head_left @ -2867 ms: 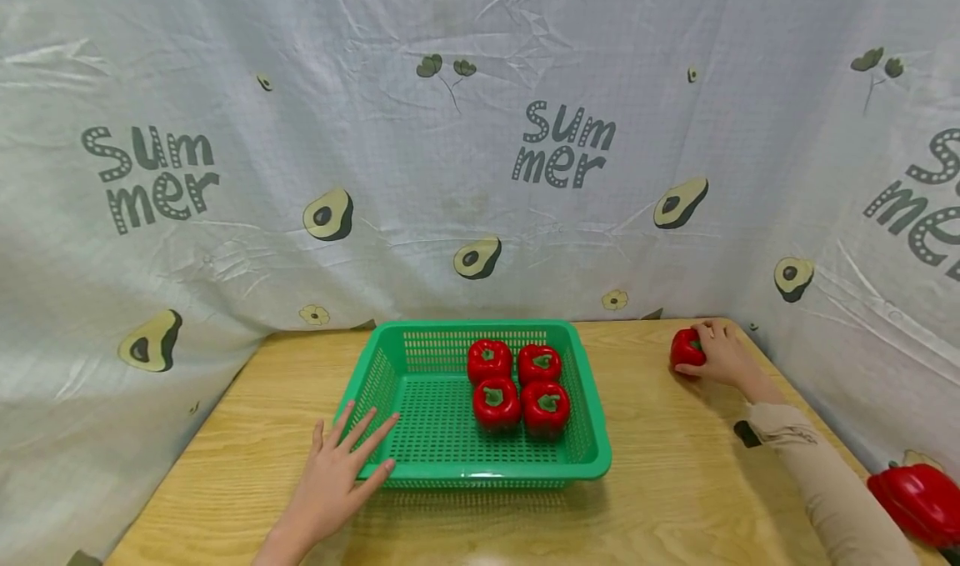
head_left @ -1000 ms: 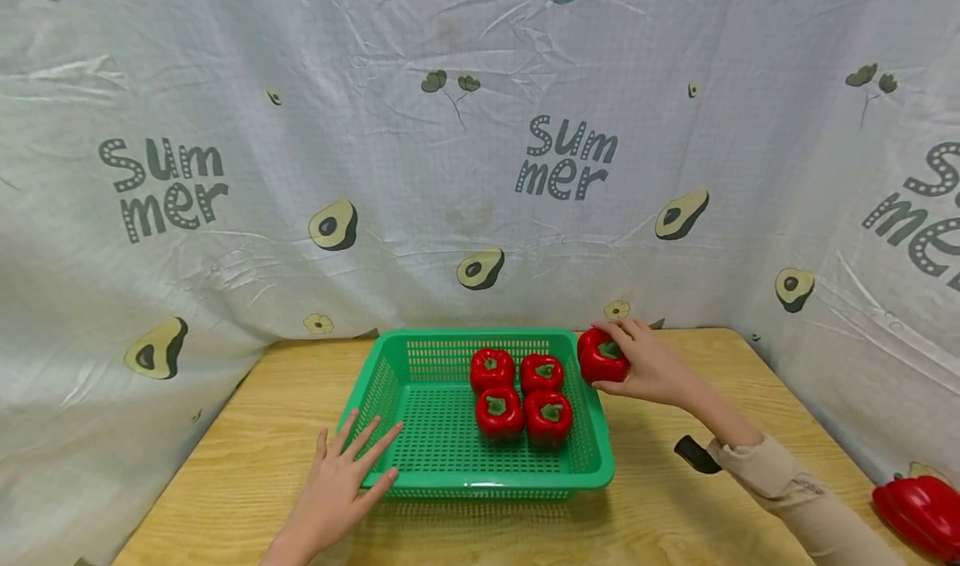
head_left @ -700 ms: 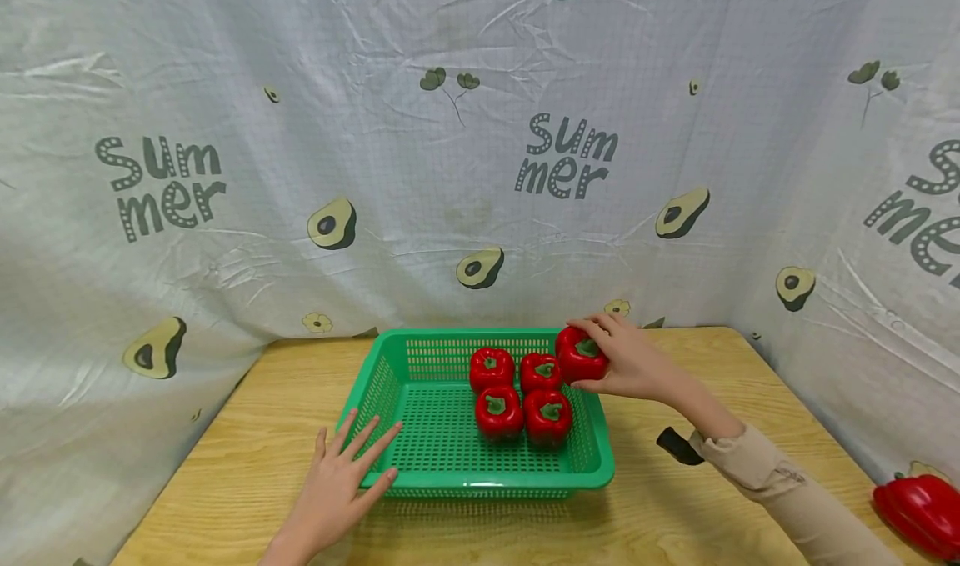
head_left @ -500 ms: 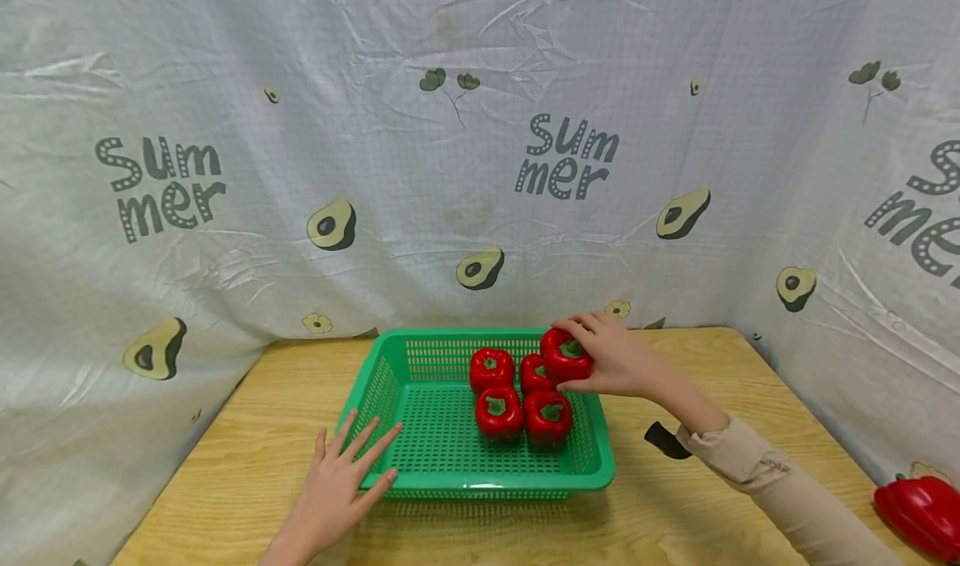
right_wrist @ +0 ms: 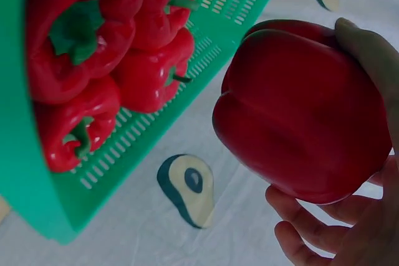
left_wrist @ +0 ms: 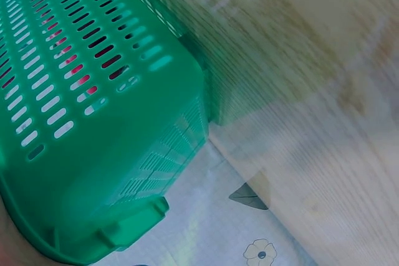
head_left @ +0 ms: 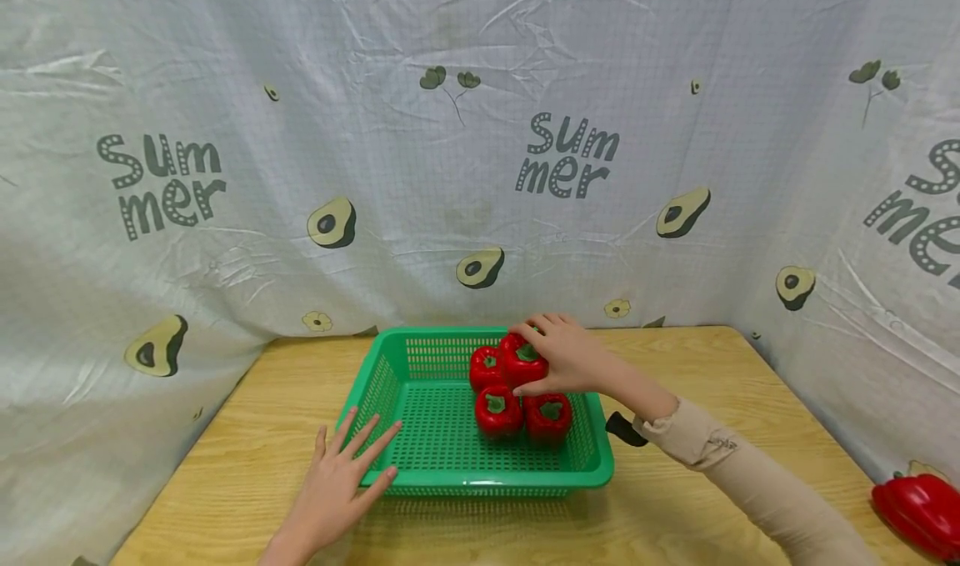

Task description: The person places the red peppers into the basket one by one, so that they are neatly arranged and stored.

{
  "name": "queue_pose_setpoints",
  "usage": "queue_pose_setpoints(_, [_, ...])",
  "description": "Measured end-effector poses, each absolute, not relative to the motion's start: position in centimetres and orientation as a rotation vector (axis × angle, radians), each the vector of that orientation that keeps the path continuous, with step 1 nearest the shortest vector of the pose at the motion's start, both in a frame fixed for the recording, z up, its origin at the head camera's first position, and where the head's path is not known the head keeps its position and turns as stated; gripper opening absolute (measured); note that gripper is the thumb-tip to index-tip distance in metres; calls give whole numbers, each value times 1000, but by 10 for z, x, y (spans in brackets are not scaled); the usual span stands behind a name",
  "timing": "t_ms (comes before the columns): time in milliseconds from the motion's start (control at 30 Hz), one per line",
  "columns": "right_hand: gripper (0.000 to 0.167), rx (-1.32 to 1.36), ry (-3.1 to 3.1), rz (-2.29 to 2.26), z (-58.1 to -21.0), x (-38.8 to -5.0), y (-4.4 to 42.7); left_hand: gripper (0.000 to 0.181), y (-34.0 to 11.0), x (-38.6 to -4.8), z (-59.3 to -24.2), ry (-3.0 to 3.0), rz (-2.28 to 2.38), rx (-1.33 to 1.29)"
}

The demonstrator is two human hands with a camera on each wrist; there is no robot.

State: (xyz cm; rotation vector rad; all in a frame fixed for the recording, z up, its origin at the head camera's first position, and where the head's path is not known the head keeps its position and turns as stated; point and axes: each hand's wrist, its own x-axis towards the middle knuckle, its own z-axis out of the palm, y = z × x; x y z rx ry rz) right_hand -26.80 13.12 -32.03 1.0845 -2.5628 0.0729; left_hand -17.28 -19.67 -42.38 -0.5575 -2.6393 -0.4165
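Observation:
My right hand (head_left: pixel 573 358) grips a red bell pepper (head_left: pixel 522 359) above the back part of the green basket (head_left: pixel 427 480). In the right wrist view the held pepper (right_wrist: pixel 299 116) is clasped between thumb and fingers, apart from the peppers in the basket. Several red peppers with green stems sit there, among them a front left one (head_left: pixel 498 413), a front right one (head_left: pixel 548 418) and a back left one (head_left: pixel 484 369). The held pepper hides the back right one from the head camera. Fingers spread, my left hand (head_left: pixel 333 487) lies at the basket's front left corner.
Another red bell pepper (head_left: pixel 918 508) is at the far right, partly out of view. A wooden table (head_left: pixel 720 433) bears the basket. Printed cloth (head_left: pixel 420 199) hangs behind and at both sides. A black wrist device (head_left: pixel 625 429) shows below my right wrist.
My right hand has carried the pepper leftward from the table's right side, over the basket's right rim, to above the back peppers. My left hand keeps its place.

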Motion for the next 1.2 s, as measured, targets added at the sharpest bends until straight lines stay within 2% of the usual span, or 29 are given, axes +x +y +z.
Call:
queue_pose_setpoints(433, [79, 1108, -2599, 23, -320, -275, 88, 52, -198, -173, -422, -2658, -398, -552])
queue_pose_setpoints(1200, [70, 1078, -2641, 11, -341, -302, 32, 53, -199, -173, -422, -2674, -368, -550])
